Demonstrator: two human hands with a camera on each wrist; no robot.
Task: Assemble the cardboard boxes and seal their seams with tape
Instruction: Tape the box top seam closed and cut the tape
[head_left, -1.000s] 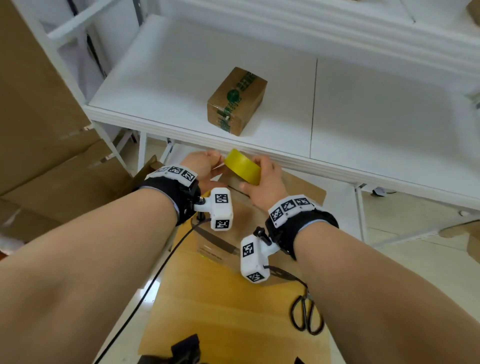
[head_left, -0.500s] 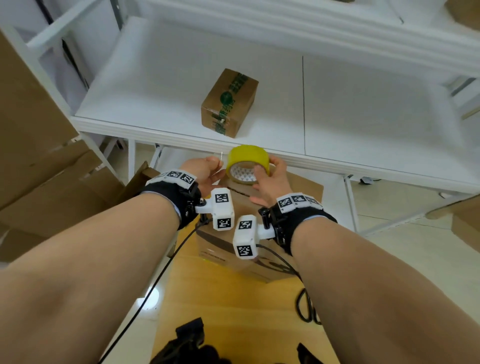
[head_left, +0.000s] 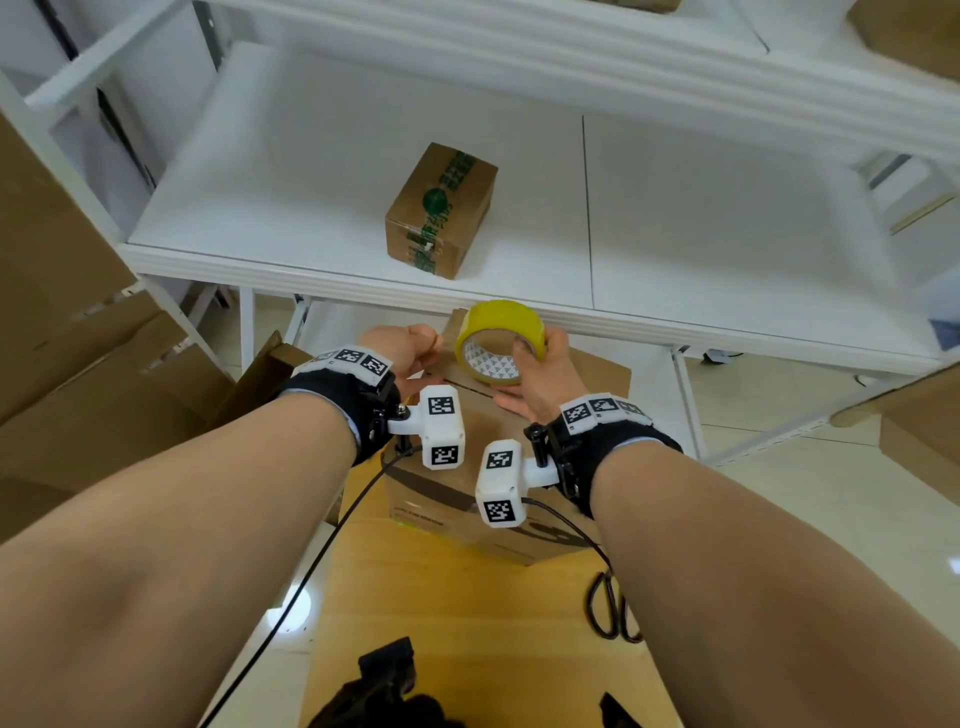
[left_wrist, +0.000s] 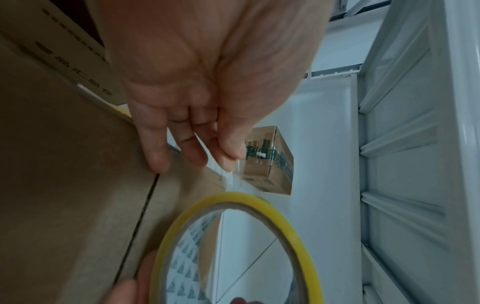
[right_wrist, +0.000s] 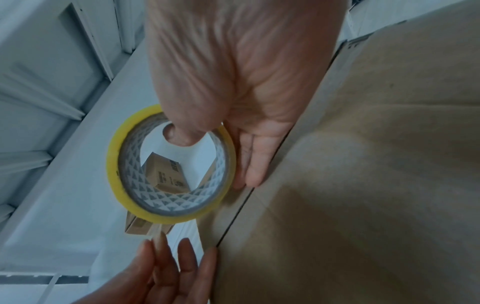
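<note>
Now: right hand (head_left: 540, 364) gripping yellow tape roll (head_left: 500, 340), thumb hooked through core, roll held over far end of cardboard box (head_left: 467, 483) on wooden desk (head_left: 467, 623). Left hand (head_left: 402, 348) pinching clear tape end (left_wrist: 231, 176) between thumb and fingertip, just left of roll, above box's centre seam (right_wrist: 233, 222). Sealed small box (head_left: 441, 208) on white shelf (head_left: 311, 197) beyond. Scissors (head_left: 613, 608) near right.
</note>
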